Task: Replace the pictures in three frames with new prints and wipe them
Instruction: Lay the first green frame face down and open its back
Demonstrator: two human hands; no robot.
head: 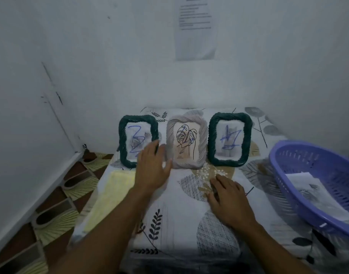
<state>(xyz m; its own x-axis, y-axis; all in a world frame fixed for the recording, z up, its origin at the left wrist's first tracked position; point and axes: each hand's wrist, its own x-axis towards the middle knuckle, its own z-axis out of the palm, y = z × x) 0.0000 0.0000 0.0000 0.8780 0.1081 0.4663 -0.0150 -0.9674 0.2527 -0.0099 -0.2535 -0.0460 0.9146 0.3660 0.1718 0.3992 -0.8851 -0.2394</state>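
Three picture frames stand upright in a row at the back of the table. The left dark green frame (130, 123) holds a rose picture scribbled over in blue. In the grey middle frame (186, 119) is a line drawing of a leaf. A picture with blue scribbles fills the right dark green frame (230, 139). My left hand (152, 168) hovers with straight fingers in front of the gap between the left and middle frames, covering the left frame's lower right corner. My right hand (229, 202) lies flat on the tablecloth. A pale yellow cloth (110, 194) lies at the table's left side.
A purple plastic basket (300, 155) at the right holds paper prints (316, 194). The table (169, 224) wears a leaf-patterned cloth and stands against a white wall. Patterned floor and shoes lie to the left, below the table edge.
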